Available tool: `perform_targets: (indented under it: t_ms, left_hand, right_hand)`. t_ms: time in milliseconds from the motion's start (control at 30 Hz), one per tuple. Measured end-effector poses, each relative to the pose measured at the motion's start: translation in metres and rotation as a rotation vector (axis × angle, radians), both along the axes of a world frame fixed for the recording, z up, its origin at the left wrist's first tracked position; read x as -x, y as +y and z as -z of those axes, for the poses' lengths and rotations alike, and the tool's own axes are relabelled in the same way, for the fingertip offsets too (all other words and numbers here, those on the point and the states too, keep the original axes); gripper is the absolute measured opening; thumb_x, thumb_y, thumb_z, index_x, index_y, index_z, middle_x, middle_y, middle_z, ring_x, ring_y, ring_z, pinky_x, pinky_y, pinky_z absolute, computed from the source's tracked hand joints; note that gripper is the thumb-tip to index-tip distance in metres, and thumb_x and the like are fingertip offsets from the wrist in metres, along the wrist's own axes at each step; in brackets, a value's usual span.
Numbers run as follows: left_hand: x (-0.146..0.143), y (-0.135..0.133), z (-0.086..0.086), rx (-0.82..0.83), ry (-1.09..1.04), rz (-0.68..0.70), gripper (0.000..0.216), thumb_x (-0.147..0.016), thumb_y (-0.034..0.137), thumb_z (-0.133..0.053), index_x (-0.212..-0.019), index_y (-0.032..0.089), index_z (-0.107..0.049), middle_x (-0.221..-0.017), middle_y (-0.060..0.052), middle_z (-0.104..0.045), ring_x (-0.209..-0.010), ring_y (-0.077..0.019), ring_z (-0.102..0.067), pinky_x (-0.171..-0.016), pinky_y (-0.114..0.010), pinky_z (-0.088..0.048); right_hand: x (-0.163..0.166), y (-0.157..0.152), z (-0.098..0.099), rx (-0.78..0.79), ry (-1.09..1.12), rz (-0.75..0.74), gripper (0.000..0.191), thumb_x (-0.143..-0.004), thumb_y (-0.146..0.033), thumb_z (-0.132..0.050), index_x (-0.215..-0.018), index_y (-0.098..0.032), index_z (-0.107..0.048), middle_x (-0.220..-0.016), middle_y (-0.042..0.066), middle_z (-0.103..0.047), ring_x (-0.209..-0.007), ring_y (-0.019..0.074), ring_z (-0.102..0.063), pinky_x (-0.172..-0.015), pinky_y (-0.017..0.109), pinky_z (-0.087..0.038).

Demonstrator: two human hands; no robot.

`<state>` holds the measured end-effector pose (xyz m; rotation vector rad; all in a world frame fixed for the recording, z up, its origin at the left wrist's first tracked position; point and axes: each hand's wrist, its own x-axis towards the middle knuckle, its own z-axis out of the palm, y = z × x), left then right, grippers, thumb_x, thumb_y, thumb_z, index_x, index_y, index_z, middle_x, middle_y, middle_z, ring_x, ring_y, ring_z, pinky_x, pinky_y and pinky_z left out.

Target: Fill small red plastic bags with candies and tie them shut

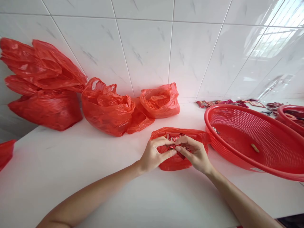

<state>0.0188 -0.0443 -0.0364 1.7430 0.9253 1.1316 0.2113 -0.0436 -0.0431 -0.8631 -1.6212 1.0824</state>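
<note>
A small red plastic bag (201, 137) lies on the white counter (95, 167) in front of me, with shiny red wrapped sweets at its mouth. My left hand (154, 155) and my right hand (193, 153) meet over the bag, fingers curled and pinching the plastic at its opening. The fingertips of both hands touch each other above the sweets. What lies deeper in the bag is hidden by my hands.
A large red mesh basket (251, 139) sits tilted right of the bag, with a small item inside. A second red basket (291, 118) stands behind it. Three filled red bags (106, 109) (161, 101) (45, 85) lean against the tiled wall. Loose wrappers (225, 103) lie at the back right.
</note>
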Motion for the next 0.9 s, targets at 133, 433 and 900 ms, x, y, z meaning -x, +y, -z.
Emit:
perform_targets:
  t_ms: [133,433,900]
  left_hand:
    - [0.0014,-0.0001,0.0006,0.019,-0.019,-0.022,0.032,-0.081,0.032,-0.079,-0.110,0.020,-0.073,-0.103,-0.006,-0.073,-0.098,-0.0209,-0.068,-0.092,-0.033,-0.054]
    - [0.0008,0.0022,-0.0037,0.183,-0.084,0.004,0.018,-0.090,0.032,-0.065,-0.098,0.019,-0.076,-0.098,-0.005,-0.075,-0.096,-0.0205,-0.068,-0.088,-0.030,-0.054]
    - [0.0001,0.0040,-0.0046,0.231,-0.120,0.015,0.020,-0.089,0.032,-0.064,-0.093,0.018,-0.078,-0.089,-0.005,-0.077,-0.089,-0.0208,-0.071,-0.083,-0.030,-0.056]
  right_hand:
    - [-0.0001,0.0000,0.0000,-0.034,-0.016,0.006,0.016,-0.091,-0.039,-0.069,-0.093,-0.023,-0.071,-0.092,0.006,-0.072,-0.082,0.0200,-0.068,-0.070,0.033,-0.054]
    - [0.0028,-0.0012,0.0018,-0.052,0.030,0.067,0.013,-0.090,-0.035,-0.070,-0.090,-0.022,-0.069,-0.086,0.004,-0.069,-0.074,0.0176,-0.065,-0.066,0.032,-0.056]
    - [0.0062,-0.0004,0.0012,0.151,0.194,0.013,0.021,-0.085,-0.041,-0.076,-0.087,-0.021,-0.070,-0.082,0.004,-0.074,-0.071,0.0179,-0.070,-0.066,0.033,-0.060]
